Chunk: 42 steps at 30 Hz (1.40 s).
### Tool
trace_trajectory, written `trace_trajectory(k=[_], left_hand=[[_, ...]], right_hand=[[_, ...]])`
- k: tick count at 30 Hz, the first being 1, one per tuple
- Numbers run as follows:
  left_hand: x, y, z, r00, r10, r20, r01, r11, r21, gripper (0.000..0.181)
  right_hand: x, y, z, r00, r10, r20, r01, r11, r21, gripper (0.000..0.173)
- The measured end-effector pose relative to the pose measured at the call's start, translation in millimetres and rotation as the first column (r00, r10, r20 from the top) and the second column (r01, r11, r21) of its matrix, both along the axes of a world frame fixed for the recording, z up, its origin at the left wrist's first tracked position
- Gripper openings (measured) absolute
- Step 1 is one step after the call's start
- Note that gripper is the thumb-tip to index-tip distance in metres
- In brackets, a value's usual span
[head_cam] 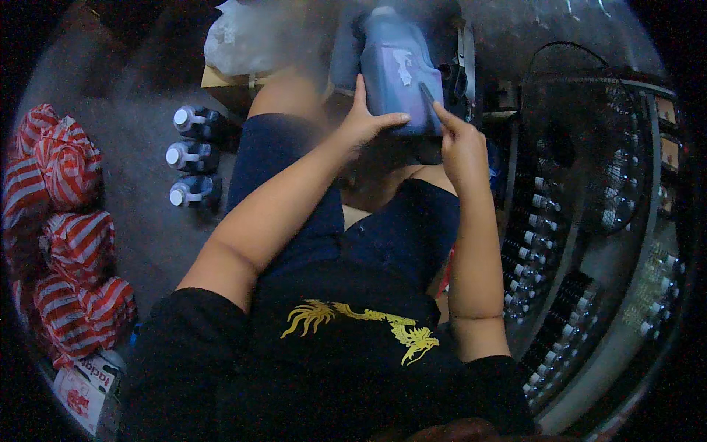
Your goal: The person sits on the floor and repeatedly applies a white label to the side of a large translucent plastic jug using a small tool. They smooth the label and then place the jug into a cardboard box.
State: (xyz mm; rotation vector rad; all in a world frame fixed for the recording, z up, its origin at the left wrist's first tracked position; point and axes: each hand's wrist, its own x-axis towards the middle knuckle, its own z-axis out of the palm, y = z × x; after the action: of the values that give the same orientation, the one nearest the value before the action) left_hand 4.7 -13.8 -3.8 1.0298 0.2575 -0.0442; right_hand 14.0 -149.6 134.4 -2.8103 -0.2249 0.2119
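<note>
A large translucent plastic jug [381, 99] lies tilted in front of me, its pale cap pointing away. My left hand [371, 117] holds its near left edge, thumb across the face and a finger along the side. Ragged white label scraps [405, 66] cling to the jug's upper face. In my right hand [463, 141] is a thin dark tool [426, 93], perhaps a blade or scraper. It slants over the jug's face below and right of the scraps; whether its tip touches is unclear.
Three capped jugs [190, 157] stand in a row on the floor [138, 221] at left. Beyond them lie red-and-white striped bags [77, 254]. A white plastic bag [232, 41] rests on a cardboard box [226, 85]. Shelves with many small bottles [533, 237] and a fan [580, 110] are at right.
</note>
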Motion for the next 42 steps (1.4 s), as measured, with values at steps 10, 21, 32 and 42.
trace_trajectory(k=[10,21,32,42], left_hand=[[1,1,2,1.000,-0.003,0.009,0.003,0.999,0.035,0.128],[2,-3,-1,1.000,0.025,-0.017,-0.024,0.998,0.057,0.126],[1,-1,3,1.000,0.000,-0.014,0.001,0.999,0.047,0.126],[-1,0,7,0.999,0.004,-0.046,-0.003,1.000,0.016,0.128]], right_hand=[[-17,6,-6,0.993,0.098,0.060,-0.092,0.991,-0.095,0.035],[-18,16,-4,0.990,0.130,0.055,-0.121,0.982,-0.148,0.034],[-5,29,-8,0.978,0.187,0.089,-0.166,0.965,-0.205,0.037],[17,-11,-25,0.999,-0.043,0.006,0.036,0.900,0.435,0.028]])
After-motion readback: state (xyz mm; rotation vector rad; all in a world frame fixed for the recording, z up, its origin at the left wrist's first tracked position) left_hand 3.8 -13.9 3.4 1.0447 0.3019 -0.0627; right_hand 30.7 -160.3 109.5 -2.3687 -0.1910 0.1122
